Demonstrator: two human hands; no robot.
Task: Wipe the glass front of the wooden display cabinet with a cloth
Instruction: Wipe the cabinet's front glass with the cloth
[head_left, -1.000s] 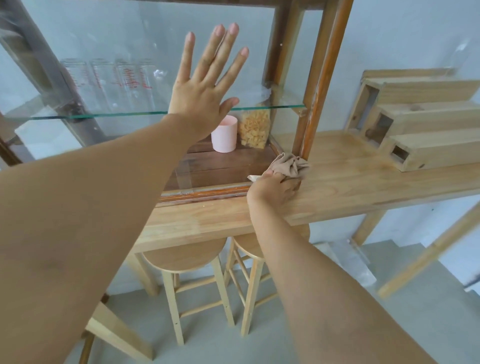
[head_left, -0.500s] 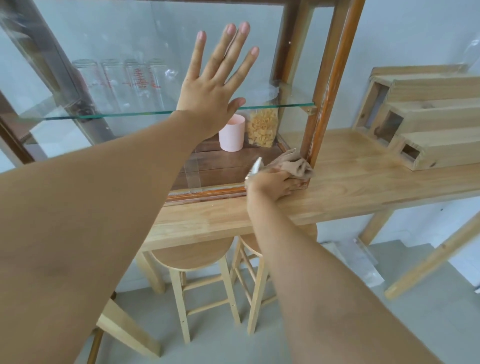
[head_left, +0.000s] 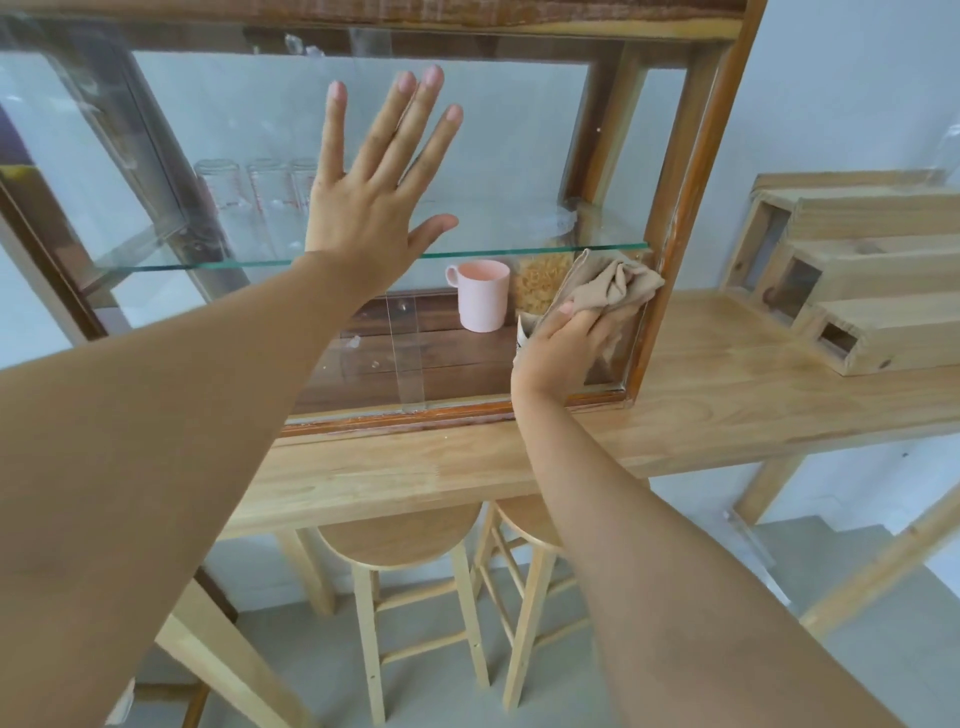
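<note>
The wooden display cabinet (head_left: 691, 171) stands on a light wooden counter (head_left: 701, 395), its glass front (head_left: 519, 156) facing me. My left hand (head_left: 374, 192) lies flat on the glass, fingers spread, holding nothing. My right hand (head_left: 563, 343) grips a crumpled beige cloth (head_left: 608, 286) and presses it against the lower right corner of the glass, beside the right frame post. Inside, a glass shelf (head_left: 218, 262) carries clear drinking glasses (head_left: 249, 202); a pink mug (head_left: 483, 293) and a bag of yellowish food (head_left: 537, 286) sit on the cabinet floor.
A stepped wooden stand (head_left: 852, 270) sits on the counter to the right of the cabinet. Two round wooden stools (head_left: 405, 535) stand under the counter. A slanted wooden beam (head_left: 883, 561) crosses the lower right, above a grey floor.
My right hand has lifted the cloth from the cabinet's bottom corner at the counter up onto the glass. The view has tilted upward, showing the cabinet's top frame. My left hand stays flat on the glass.
</note>
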